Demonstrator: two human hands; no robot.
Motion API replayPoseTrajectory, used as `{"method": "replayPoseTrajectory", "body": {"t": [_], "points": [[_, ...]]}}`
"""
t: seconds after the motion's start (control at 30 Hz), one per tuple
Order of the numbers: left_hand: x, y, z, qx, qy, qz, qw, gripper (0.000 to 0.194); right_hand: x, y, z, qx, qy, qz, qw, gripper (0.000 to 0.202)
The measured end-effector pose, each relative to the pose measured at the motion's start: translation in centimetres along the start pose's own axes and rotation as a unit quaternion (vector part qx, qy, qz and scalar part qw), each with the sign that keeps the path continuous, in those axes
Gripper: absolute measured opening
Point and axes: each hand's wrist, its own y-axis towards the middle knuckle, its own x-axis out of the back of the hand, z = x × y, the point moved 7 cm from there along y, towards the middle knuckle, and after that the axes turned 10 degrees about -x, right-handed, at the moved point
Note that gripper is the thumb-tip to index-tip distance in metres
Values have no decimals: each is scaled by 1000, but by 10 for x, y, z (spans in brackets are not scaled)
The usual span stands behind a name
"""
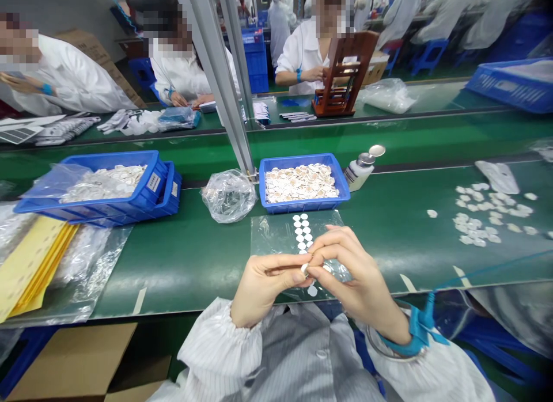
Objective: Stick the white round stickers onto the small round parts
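Observation:
Near the front edge of the green bench, my left hand (270, 281) and my right hand (352, 269) meet fingertip to fingertip. Between them they pinch a small white disc (305, 269), partly covered by the fingers. Under the hands lies a clear plastic sheet (272, 232) with white round discs (300, 230) set out on it in two columns. My hands hide part of these columns. Just beyond the sheet stands a blue bin (305, 207) filled with a heap of similar pale discs (298, 182).
A crumpled clear bag (228, 196) and a pump bottle (359, 170) flank the bin. Stacked blue bins (116, 209) and yellow sheets (37, 264) are at left. Loose white pieces (475, 229) lie at right. A metal post (224, 85) rises ahead; co-workers sit across.

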Motion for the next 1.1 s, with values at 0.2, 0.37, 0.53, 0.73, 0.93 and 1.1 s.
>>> {"method": "replayPoseTrajectory", "body": {"t": [0.2,0.37,0.53,0.73,0.93,1.1], "points": [[-5,1,11,27,-71,-14,997,27,1,-3,6,68,-84,-81,991,12],[-9,3,18,39,-132,-25,990,24,0,-13,10,104,-125,-121,979,15],[-7,1,16,26,-101,-29,994,22,10,-12,2,40,-71,-125,989,13],[-3,0,10,14,-26,-10,1000,22,12,-8,0,32,-42,-72,996,8],[-8,-2,8,18,-25,8,999,22,8,-4,2,47,-55,-46,996,10],[-12,3,19,58,-152,-6,987,24,15,-11,18,110,-81,-133,982,16]]}}
